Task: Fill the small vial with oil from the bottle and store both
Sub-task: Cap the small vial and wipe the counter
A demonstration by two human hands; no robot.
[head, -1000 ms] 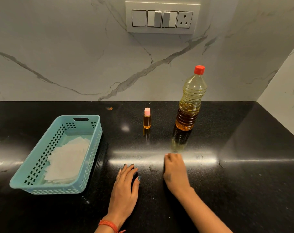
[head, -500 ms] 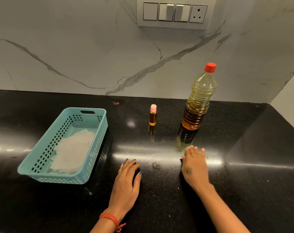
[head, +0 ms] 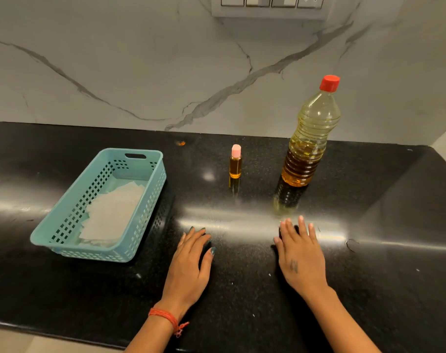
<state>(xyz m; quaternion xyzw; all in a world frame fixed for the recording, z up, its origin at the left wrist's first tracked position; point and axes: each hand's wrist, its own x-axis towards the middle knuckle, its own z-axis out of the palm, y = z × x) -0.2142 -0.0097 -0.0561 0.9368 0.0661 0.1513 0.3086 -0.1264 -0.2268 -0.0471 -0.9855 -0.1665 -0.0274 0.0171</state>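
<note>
A small vial [head: 235, 164] with a pink cap stands upright on the black counter, holding amber oil. To its right stands a tall clear oil bottle [head: 309, 138] with a red cap, roughly a third full. My left hand [head: 191, 263] lies flat on the counter in front of the vial, palm down, fingers together, holding nothing. My right hand [head: 299, 253] lies flat in front of the bottle, fingers slightly spread, holding nothing. Neither hand touches the vial or the bottle.
A teal perforated basket [head: 143, 220] lined with white paper sits at the left. A marble wall with a switch panel [head: 270, 6] rises behind the counter, and a side wall closes the right end. The counter's front edge runs just below my wrists.
My right hand has slid rightward across the counter and flattened with fingers spread. My left hand has stayed put. The view has shifted down and left.
</note>
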